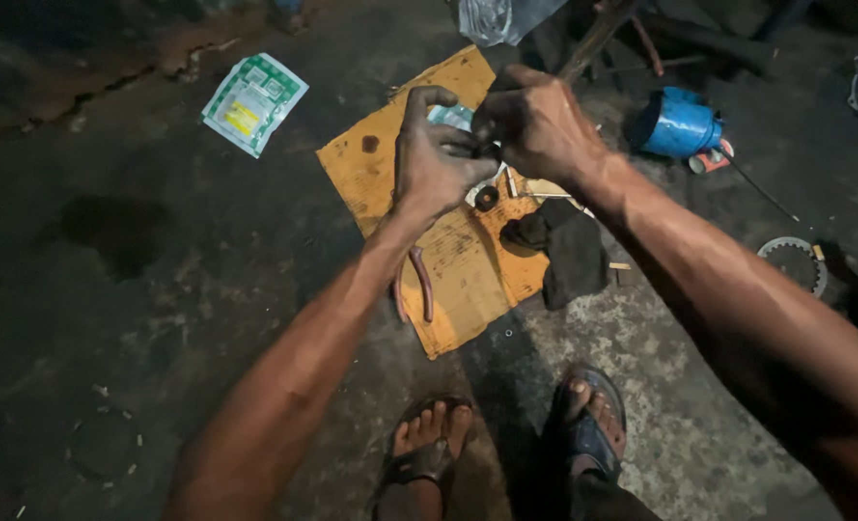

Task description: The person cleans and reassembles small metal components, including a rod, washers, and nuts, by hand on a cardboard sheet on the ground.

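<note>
1. Cardboard (448, 260), orange-brown and oil-stained, lies on the dark concrete floor (159, 289) and serves as the landmark; both hands work just above its far edge.
2. Left hand (434, 159) has its fingers curled, with the grip closed on a small dark part (482, 145) held between the two hands; what the part is cannot be told, it is too small and shadowed.
3. Right hand (540, 121) meets it from the other side, its grip pinched together on the same part, knuckles up.
4. On the cardboard below the hands lie a small black ring (486, 199), a black rag (569, 246) at its right edge, and a curved reddish piece (422, 282) near its close end.
5. Right of the cardboard sits a blue container (678, 123) on its side, and farther right a toothed metal ring (794, 262). Left of the cardboard lies a green and white packet (253, 101).
6. Judging from the hold, doing this well means keeping the part over the cardboard, so anything that slips lands there and not on the gritty floor, and steadying with one hand while the other does the fine work.
7. Sandalled feet (506, 439) stand close to the cardboard's near corner.
</note>
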